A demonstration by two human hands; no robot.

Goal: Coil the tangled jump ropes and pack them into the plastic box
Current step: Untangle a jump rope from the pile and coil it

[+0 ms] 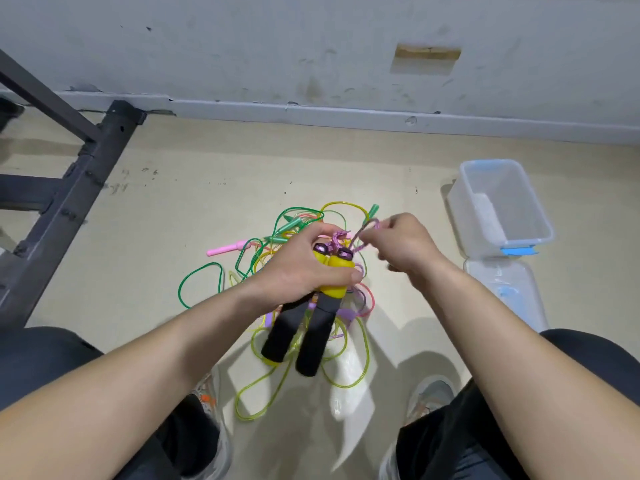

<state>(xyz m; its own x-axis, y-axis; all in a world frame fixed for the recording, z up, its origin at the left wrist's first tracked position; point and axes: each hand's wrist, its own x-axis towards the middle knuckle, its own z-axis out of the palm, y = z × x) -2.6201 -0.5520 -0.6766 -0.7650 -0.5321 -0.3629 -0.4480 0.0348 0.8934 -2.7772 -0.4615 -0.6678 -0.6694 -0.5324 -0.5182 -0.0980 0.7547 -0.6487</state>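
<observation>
Progress: early. The plastic box (519,202) stands open on the floor (166,209) to the right, well apart from the ropes; nothing coiled shows inside it, though its translucent walls make this hard to tell for certain. Its lid (502,292) lies flat just in front of it. One rope is being worked: the left hand (304,268) grips its two handles (317,341) side by side, fingers wrapped round the yellow collars. The right hand (405,247) pinches a loop of the purple cord (360,233) that runs out of the caps. Judged step: winding this cord into a coil. The remaining tangle (266,244) lies on the floor under both hands and is untouched. It includes a pink handle (225,250) and a green handle (291,225). Materials: handle grips are black and matte, foam-like; the purple cord looks braided; the floor cords are thin, glossy, see-through plastic in green, yellow and pink — springy open loops.
</observation>
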